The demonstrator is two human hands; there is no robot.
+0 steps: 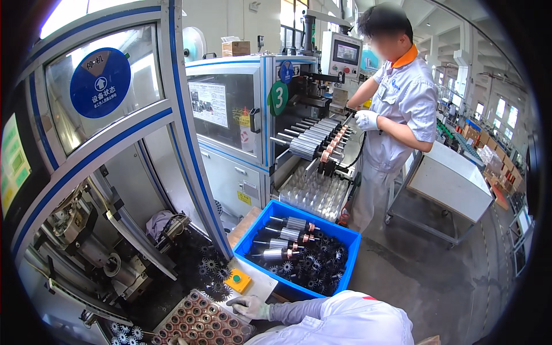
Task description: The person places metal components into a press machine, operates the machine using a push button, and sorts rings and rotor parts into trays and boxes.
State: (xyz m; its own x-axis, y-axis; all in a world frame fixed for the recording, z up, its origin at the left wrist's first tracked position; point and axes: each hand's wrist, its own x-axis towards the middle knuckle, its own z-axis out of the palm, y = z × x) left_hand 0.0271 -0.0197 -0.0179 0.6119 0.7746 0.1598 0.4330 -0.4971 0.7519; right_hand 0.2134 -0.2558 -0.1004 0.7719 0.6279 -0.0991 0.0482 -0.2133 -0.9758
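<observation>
My right hand (250, 308), in a grey-white glove, reaches in from the right with its fingers extended leftward, and nothing shows in it. It hovers beside a tray (249, 332) filled with rows of copper-coloured rings (200, 326) with dark centres. Just beyond the hand is a yellow button box (237, 280) with a green button. At the lower edge only a bit of my left hand (178, 341) shows, by the tray's near side; its fingers are mostly cut off. Dark star-shaped laminations (210, 265) lie loose past the tray.
A blue bin (351, 259) holds several motor rotors (280, 242) over a heap of star-shaped pieces. The machine frame (195, 132) rises at left. Ahead, a co-worker (397, 98) stands at another machine with a row of rotors (313, 141). A white-topped cart (448, 181) stands right.
</observation>
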